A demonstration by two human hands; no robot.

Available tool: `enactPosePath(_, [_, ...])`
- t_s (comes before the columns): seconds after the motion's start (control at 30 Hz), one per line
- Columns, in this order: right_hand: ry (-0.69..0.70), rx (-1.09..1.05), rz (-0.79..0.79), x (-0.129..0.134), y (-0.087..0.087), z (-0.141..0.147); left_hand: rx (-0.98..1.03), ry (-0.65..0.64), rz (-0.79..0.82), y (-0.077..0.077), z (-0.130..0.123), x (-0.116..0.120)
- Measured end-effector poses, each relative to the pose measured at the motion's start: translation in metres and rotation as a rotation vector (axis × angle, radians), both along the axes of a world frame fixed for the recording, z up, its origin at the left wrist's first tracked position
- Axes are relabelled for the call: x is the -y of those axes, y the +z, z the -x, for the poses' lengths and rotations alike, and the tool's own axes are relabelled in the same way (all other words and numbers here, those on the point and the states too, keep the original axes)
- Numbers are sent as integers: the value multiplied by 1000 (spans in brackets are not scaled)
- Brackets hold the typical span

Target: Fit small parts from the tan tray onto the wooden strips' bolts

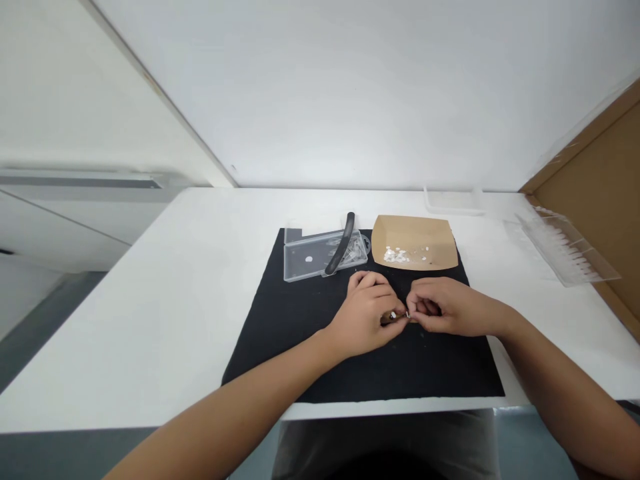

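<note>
2 bare hands, centre-right of the frame, over a black mat (325, 347) on a white table (125, 293).

Item: left hand (369, 312). Thumb and forefinger closed on a small brown piece (393, 317) bearing a pale, shiny spot; the other fingers curl toward the mat.

Item: right hand (445, 307). Thumb and forefinger drawn together in a pinch, tips right beside the left hand's; a tiny pale bit shows where they meet, too small to say whether it is gripped.

Item: the small brown piece, just right of centre in the frame, partly covered by the left hand's fingers.

Item: clear plastic box (297, 268), above and left of the hands, lid open; inside, 1 white disc (309, 259) and a heap of small clear pieces (356, 251).

Item: black curved tool handle (340, 245), tilted across the box.

Item: brown paper tray (413, 232), above the hands, with small white pieces (395, 255) scattered along its lower part.

Item: shallow clear container (454, 201), at the table's back edge, upper right of the tray.

Item: clear plastic case (565, 250), right side of the frame, pale rows within, near a brown board (607, 193).
</note>
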State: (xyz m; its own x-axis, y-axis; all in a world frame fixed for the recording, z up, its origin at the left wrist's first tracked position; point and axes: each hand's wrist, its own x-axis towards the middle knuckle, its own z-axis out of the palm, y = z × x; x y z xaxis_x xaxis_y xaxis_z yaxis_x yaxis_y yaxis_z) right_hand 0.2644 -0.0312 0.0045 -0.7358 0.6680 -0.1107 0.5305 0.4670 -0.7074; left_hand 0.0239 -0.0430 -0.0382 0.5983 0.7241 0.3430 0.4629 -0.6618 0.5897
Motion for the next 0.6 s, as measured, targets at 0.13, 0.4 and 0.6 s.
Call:
enactPosePath(0.13, [3, 16, -27, 0, 1, 1, 1, 16, 1, -1, -1, 1])
enactPosePath(0.4, [4, 20, -55, 2, 1, 2, -2, 19, 13, -1, 0, 2])
enactPosePath(0.6, [-3, 30, -49, 3, 2, 2, -20, 16, 20, 0, 0, 1])
